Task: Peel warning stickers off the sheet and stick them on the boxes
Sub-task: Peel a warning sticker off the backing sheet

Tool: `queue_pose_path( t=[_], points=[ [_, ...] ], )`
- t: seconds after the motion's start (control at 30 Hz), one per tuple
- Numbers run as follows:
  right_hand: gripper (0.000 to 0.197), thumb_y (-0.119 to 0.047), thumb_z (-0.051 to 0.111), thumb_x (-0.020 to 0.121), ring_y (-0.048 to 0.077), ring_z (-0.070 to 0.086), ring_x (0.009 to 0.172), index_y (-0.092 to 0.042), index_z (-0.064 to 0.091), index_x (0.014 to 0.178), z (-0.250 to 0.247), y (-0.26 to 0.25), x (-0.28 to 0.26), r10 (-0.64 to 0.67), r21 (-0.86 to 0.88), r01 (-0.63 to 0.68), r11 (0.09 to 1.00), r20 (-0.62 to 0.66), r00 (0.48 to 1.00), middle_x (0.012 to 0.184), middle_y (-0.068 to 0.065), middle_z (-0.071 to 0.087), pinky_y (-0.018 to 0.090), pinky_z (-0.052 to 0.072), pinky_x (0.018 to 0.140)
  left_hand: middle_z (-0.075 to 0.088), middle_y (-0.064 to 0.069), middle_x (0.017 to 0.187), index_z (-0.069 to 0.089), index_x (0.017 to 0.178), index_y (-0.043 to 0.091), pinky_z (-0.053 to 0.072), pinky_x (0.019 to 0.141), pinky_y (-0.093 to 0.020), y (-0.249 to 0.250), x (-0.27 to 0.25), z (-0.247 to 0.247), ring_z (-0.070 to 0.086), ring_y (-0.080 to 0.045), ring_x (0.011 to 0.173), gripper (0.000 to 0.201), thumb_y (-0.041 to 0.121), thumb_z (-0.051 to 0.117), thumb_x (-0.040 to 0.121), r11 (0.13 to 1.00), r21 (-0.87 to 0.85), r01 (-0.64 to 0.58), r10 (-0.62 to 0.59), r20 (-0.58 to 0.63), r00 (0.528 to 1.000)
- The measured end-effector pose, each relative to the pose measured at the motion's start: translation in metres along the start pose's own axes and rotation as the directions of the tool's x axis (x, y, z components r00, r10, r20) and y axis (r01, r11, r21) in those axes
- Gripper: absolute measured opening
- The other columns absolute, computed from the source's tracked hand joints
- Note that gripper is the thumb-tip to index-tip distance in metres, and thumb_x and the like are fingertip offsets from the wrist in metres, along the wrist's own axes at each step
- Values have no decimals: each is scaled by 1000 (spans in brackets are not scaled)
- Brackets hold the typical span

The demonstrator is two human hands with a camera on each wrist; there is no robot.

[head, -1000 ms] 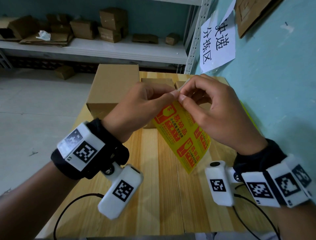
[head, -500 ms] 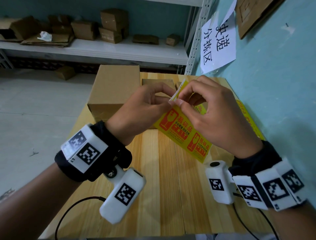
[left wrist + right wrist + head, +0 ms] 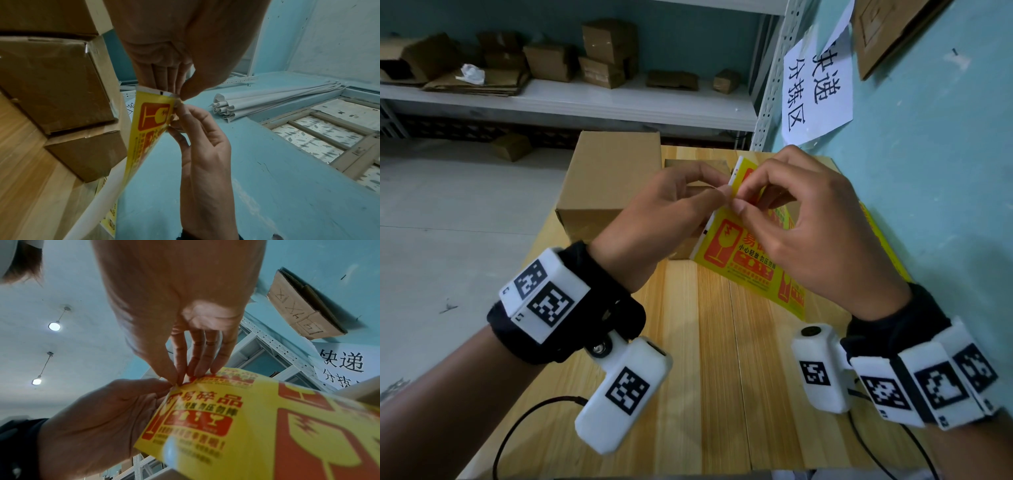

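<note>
Two hands meet on the yellow sticker sheet [image 3: 736,260], which I see held up in the air above the wooden table [image 3: 722,359], tilted, its lower end hanging toward the tabletop without clearly touching it. My left hand [image 3: 654,219] pinches the sheet's white-edged upper corner between thumb and fingertips, and the left wrist view shows that thumb pressed right at the white strip. My right hand [image 3: 822,233] pinches the same corner from the other side, thumb and forefinger closed on the yellow face just beside the left fingertips; whether it has the sticker layer alone or the whole sheet I cannot tell. In the right wrist view the sheet's printed side faces the camera, red panels with a broken-glass mark and red characters on yellow. Behind the hands a large cardboard box [image 3: 613,185] stands on the far part of the table, and a smaller cardboard box [image 3: 698,164] sits just beside it, partly hidden by my fingers. More yellow sheets [image 3: 880,240] lie along the table's right edge against the blue wall [image 3: 945,171]. A white paper sign [image 3: 818,85] with handwritten characters hangs on that wall. Farther back a white shelf [image 3: 585,102] carries several other cardboard boxes.
</note>
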State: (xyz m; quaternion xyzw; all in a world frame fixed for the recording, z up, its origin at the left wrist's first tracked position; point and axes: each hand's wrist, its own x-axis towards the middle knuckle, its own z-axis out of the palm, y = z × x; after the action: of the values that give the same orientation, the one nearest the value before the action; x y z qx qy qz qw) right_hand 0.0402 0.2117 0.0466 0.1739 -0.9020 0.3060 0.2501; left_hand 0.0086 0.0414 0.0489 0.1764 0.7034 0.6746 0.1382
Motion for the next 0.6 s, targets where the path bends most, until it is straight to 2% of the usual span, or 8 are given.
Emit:
queue_pose_path(
  t=[0.1,0.23,0.4,0.6],
  points=[
    [7,-23,70,91,14,61,84,-16,70,90,-1,-1,0,4,10,-4,1000,-2,1000,93,1,59,37,52,75,75,-11,95,64,107,5,57,83,-33,-1,1,0,73,-23,89,17,13,53,98,1000,13,-12,12,-10,1000],
    [7,-21,71,91,14,62,83,-15,69,89,-1,-1,0,1,8,-1,1000,-8,1000,92,2,59,36,52,75,75,-11,100,67,112,4,58,81,-27,-1,-1,0,72,-21,92,21,9,52,98,999,7,-47,47,8,999],
    [5,-19,70,91,11,60,82,-14,69,88,-2,-2,0,8,9,-8,1000,-13,1000,92,2,59,30,51,76,76,-7,97,69,109,4,56,73,-20,0,-1,0,73,-17,88,20,9,53,98,998,-5,-59,59,11,998],
    [6,-20,70,91,11,59,83,-15,68,88,-3,-2,0,10,-12,-10,1000,-14,1000,94,1,57,25,50,75,75,-6,93,69,103,7,56,71,-19,0,-1,1,73,-15,84,19,11,52,98,998,4,-57,57,0,998]
  ],
)
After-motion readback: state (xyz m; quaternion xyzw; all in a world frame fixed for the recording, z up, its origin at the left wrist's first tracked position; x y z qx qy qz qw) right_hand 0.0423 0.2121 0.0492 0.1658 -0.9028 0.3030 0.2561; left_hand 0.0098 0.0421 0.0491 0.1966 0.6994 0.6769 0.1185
